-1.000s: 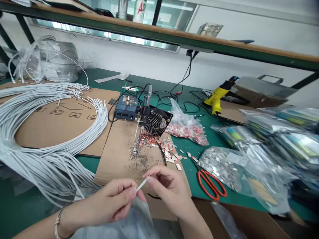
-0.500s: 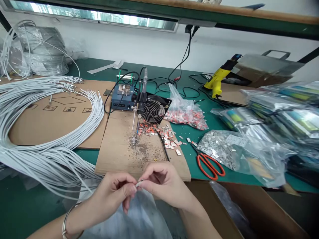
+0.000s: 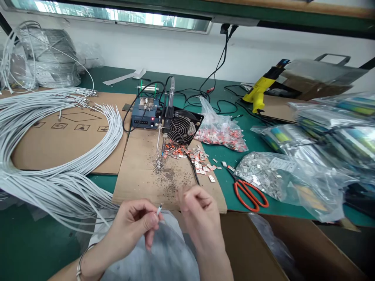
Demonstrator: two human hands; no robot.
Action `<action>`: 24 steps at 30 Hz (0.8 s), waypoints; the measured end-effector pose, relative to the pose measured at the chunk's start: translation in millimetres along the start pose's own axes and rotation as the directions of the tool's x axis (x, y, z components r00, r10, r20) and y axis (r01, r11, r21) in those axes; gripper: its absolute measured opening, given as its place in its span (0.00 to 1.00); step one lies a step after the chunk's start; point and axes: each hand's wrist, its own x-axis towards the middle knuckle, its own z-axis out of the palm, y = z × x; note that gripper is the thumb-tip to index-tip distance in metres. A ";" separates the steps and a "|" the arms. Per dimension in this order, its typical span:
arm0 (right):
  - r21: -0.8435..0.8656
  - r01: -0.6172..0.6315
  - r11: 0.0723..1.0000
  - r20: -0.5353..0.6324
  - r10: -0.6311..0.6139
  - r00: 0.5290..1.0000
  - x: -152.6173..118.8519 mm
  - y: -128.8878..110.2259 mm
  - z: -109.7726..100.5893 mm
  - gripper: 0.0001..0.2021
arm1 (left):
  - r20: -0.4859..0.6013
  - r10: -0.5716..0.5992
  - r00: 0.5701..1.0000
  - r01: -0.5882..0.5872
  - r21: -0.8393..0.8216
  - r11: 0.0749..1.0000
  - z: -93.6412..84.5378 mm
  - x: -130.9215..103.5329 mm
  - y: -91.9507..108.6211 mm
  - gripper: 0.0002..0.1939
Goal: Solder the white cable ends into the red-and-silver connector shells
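Note:
My left hand (image 3: 136, 222) pinches a white cable (image 3: 159, 209) between thumb and fingers, its stripped end pointing up. Most of that cable is hidden by the hand. To the right, my right hand (image 3: 200, 212) is off the cable, over the near edge of the cardboard sheet (image 3: 140, 183). Its fingers are curled together and blurred at the tips; whatever they hold, if anything, cannot be made out. Beyond both hands a soldering iron (image 3: 170, 97) stands tip down in a holder, above a heap of solder bits (image 3: 158, 165).
Bundled white cables (image 3: 108, 132) lie at left. Behind the cardboard are a soldering station (image 3: 143, 118) and a fan (image 3: 181, 128). Small orange-and-white connectors (image 3: 200, 164) are scattered rightward, near red-handled scissors (image 3: 249, 195), a bag of metal pieces (image 3: 258, 173) and a yellow heat gun (image 3: 259, 93).
My right hand has let go of the cable end and moved up and right. My left hand keeps the cable, its tip now exposed. A red light shows on the soldering station.

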 end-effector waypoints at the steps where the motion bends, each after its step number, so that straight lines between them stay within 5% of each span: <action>1: -0.139 -0.011 0.990 0.072 0.021 0.997 -1.1 -2.8 -2.6 0.09 | -0.020 0.028 0.999 -0.027 0.040 0.999 -1.6 -0.6 0.8 0.18; 5: -0.469 0.041 0.882 0.212 0.067 0.975 -9.6 -9.5 -2.5 0.04 | -0.042 0.170 0.984 -0.146 0.338 0.930 -5.1 -1.6 2.7 0.13; 9: -0.606 0.086 0.791 0.224 0.066 0.972 -9.9 -16.0 0.1 0.03 | 0.066 0.357 0.932 -0.313 0.644 0.698 -6.6 -4.0 3.4 0.08; 15: -0.659 0.094 0.747 0.259 0.108 0.960 -8.4 -22.8 -4.8 0.06 | 0.223 0.507 0.833 -0.465 0.778 0.422 -7.0 -8.9 4.3 0.08; 20: -0.578 0.074 0.813 0.236 0.080 0.968 -15.7 -12.3 -5.0 0.10 | 0.179 0.405 0.896 -0.380 0.782 0.494 -3.7 -10.4 2.7 0.07; 22: -0.566 0.147 0.811 0.241 -0.008 0.971 -17.4 -7.4 -3.6 0.11 | 0.136 0.347 0.928 -0.326 0.747 0.579 -1.0 -10.1 0.6 0.07; 24: -0.634 0.310 0.709 0.288 -0.156 0.945 -16.9 -5.1 -0.5 0.10 | 0.117 0.314 0.942 -0.296 0.732 0.614 1.8 -9.4 -2.1 0.07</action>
